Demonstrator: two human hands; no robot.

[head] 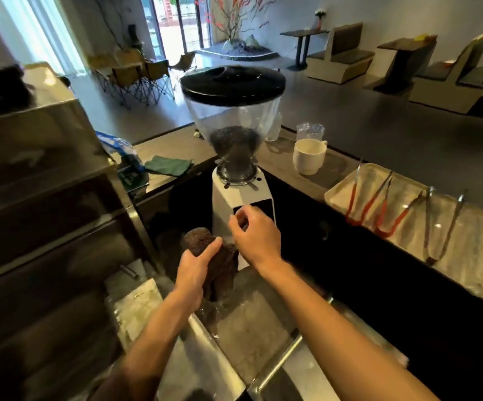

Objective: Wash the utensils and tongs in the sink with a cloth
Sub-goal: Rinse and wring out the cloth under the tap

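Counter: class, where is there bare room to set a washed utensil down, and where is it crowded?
Free: counter between white mug and tray; tray's right end past the steel tongs. Crowded: tray's left, with red-handled tongs; at the grinder, where left hand grips brown cloth.
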